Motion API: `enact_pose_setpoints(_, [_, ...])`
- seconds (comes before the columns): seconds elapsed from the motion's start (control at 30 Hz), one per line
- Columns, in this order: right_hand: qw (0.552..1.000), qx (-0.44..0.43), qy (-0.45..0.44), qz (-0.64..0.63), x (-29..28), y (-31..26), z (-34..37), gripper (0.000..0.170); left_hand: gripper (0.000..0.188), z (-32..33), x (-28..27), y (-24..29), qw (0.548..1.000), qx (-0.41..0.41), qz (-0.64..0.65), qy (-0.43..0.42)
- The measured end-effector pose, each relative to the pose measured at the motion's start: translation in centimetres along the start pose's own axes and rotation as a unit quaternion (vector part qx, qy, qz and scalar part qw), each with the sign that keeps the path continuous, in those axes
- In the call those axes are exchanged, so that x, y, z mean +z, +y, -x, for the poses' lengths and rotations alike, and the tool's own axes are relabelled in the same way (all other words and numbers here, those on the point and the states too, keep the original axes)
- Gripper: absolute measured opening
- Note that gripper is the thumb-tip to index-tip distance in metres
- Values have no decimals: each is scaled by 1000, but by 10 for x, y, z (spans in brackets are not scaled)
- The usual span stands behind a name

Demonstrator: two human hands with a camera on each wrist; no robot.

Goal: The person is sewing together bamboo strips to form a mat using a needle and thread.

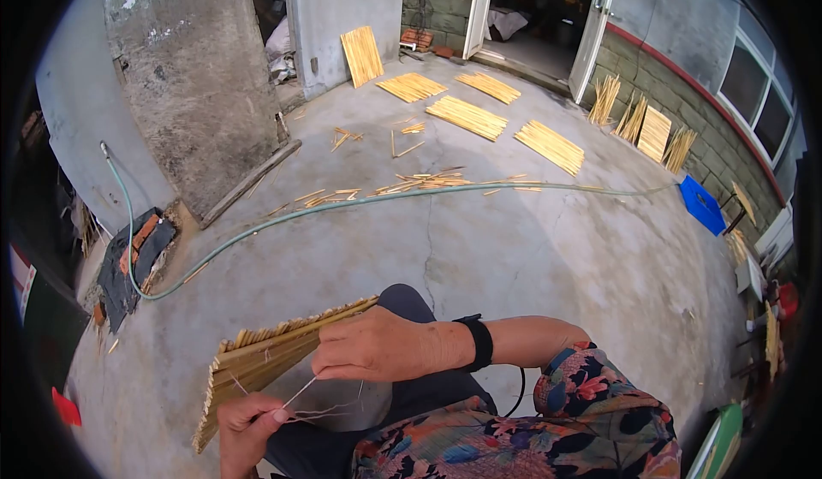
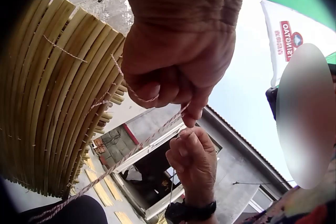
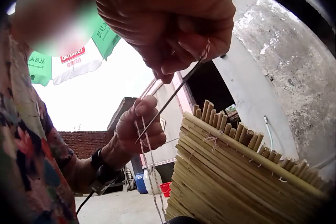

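Left hand [image 1: 240, 434] pinches twine [image 2: 139, 148]; right hand [image 1: 368, 345] grips thin needle [image 3: 171, 98]. Near left: reed mat [image 1: 257, 363], tilted, beside knee [image 1: 407, 299]. Farther: green hose [image 1: 360, 201] on floor [image 1: 505, 248], then more mats [image 1: 467, 118].

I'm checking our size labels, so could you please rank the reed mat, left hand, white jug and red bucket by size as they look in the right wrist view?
Largest to smallest:
Reed mat
Left hand
White jug
Red bucket
Apparent size only: the mat and hand are nearer the camera.
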State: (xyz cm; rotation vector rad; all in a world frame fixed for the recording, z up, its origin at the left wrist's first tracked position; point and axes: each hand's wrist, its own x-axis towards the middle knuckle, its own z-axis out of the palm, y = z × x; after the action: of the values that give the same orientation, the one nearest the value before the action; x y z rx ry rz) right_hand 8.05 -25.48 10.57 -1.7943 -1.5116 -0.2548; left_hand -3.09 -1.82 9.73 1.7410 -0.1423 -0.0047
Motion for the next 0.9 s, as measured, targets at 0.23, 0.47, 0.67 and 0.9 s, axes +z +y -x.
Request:
enact_pose_setpoints(0.23, [986,125,-82,-72,-46,40,53,13,9,5,-6,-7,1000,-1,-20,21])
enact_pose_setpoints(0.47, [936,281,48,-207,-63,36,65,8,6,1,-4,-6,1000,-2,-10,7])
enact_pose_setpoints(0.67, [850,315,162,-390,-57,30,56,5,7,2,-4,-5,999,-17,-21,-24])
enact_pose_setpoints(0.9, [680,217,298,-634,-51,22,29,8,10,4,2,1,999,-29,-41,-10])
